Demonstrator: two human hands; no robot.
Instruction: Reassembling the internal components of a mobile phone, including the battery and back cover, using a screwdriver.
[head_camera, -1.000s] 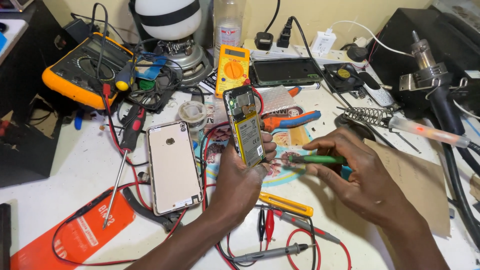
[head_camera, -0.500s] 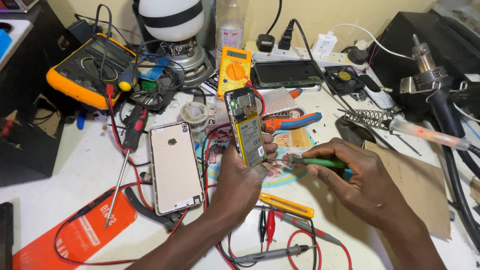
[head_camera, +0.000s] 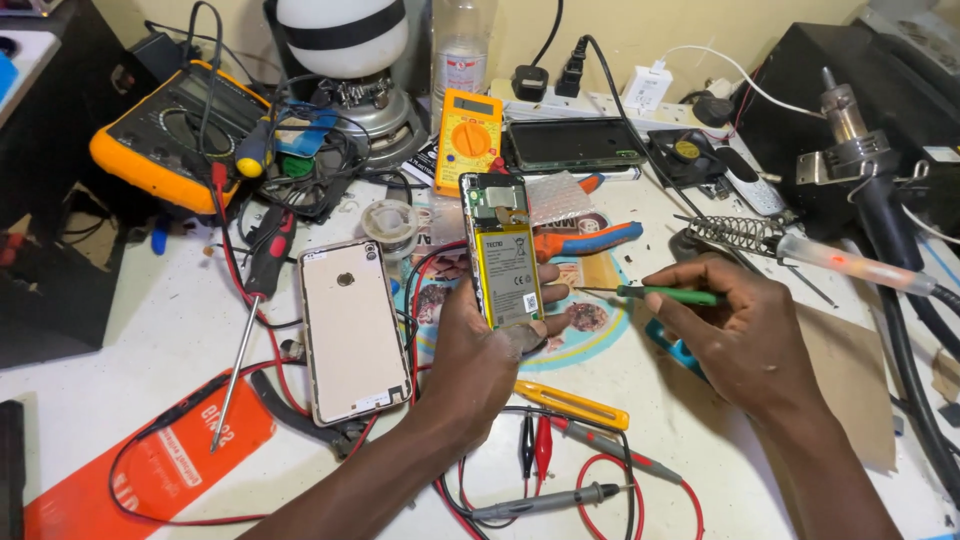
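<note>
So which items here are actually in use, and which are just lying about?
In use:
- left hand holding the opened phone
- right hand holding the green screwdriver

Lying about:
- phone back cover
- yellow multimeter
- red-handled screwdriver
- soldering iron
- orange-blue pliers

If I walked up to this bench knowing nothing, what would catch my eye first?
Most likely the opened phone with its yellow battery showing, held upright in the left hand at the centre of the bench. Just to its right, the right hand points a thin green screwdriver toward it. On the bench to the left lies the phone's pale back cover, among red wires.
</note>
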